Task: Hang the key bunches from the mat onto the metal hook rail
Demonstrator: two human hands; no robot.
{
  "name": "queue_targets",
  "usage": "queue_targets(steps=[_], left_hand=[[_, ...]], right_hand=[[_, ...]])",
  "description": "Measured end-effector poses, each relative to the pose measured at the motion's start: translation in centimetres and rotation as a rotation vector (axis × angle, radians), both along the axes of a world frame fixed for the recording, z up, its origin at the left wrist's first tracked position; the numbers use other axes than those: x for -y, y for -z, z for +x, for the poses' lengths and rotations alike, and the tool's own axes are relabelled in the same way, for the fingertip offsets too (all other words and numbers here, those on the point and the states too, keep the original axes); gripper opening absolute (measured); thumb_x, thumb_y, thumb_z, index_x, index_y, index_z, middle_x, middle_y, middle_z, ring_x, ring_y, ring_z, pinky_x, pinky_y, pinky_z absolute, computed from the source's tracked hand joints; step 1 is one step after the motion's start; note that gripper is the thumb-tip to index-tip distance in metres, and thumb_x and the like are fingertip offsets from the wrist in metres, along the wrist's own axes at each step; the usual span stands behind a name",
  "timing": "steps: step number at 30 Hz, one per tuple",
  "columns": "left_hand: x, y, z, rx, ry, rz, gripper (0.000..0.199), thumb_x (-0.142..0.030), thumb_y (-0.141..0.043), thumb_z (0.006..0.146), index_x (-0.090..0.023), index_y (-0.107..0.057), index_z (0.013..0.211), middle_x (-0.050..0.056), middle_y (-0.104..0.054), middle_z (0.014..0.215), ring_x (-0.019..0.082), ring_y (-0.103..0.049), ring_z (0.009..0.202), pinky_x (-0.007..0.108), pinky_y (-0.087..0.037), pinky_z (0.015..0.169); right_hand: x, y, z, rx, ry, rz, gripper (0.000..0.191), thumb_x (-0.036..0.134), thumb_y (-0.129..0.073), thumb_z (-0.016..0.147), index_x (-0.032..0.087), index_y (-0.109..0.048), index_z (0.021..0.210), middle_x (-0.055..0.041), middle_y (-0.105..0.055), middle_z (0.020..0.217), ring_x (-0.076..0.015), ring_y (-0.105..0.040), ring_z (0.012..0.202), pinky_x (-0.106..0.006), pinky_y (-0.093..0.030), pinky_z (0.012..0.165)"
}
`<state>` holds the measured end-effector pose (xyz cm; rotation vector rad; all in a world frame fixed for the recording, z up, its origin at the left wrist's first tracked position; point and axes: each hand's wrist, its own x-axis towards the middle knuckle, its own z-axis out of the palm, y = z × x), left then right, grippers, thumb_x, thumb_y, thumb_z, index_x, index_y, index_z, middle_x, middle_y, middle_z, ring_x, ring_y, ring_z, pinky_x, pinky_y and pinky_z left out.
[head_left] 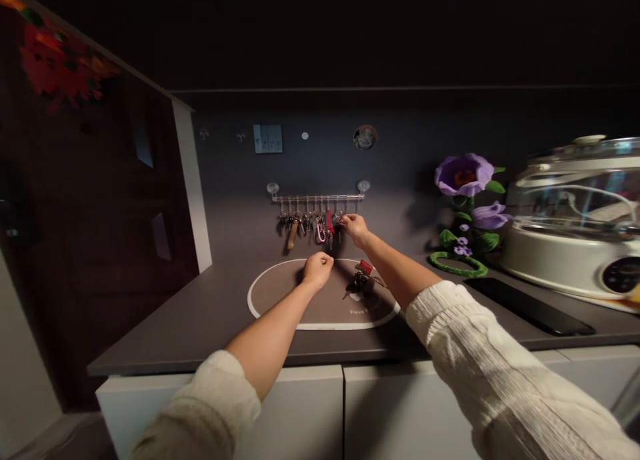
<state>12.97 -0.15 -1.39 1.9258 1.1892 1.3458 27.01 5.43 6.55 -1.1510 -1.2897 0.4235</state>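
Observation:
A clear hook rail (320, 198) is fixed to the dark wall, with several bunches of keys (301, 224) hanging from it. Among them are a tan strap (293, 235), a pink carabiner (320, 231) and a red tag (329, 220). My right hand (355, 229) pinches a key ring at the rail's right end. Lower down, my left hand (318, 271) is closed above a brown oval mat (280, 293); what its fingers hold, if anything, is hidden. On the mat's right half lies another bunch of keys (361, 279) with a red tag.
Purple knitted flowers (465, 177) stand to the right on a green ring base. Beyond them is a white appliance (555, 250) with a clear cover. A black phone-like slab (530, 305) lies on the dark counter (175, 327). A brown door (115, 247) is at left.

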Motion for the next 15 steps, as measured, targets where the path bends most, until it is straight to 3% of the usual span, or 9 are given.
queue_targets(steps=[8,15], left_hand=[[0.1,0.1,0.0,0.017,0.102,0.029,0.015,-0.024,-0.051,0.072,-0.013,-0.062,0.072,0.001,-0.059,0.062,0.009,-0.051,0.056,0.021,-0.038,0.056],[0.7,0.0,0.0,0.019,0.205,0.034,0.017,-0.026,-0.054,0.071,-0.012,-0.062,0.074,0.000,-0.057,0.060,0.009,-0.050,0.057,0.022,-0.040,0.060]], right_hand=[[5.1,0.1,0.1,-0.190,-0.058,-0.120,0.007,0.016,-0.046,0.077,0.014,-0.052,0.081,-0.0021,-0.060,0.076,-0.0044,-0.050,0.055,-0.016,-0.040,0.054],[9.4,1.9,1.2,-0.076,-0.096,-0.155,0.011,0.019,-0.048,0.079,0.013,-0.056,0.084,-0.0035,-0.064,0.075,-0.0063,-0.055,0.060,-0.017,-0.040,0.057]])
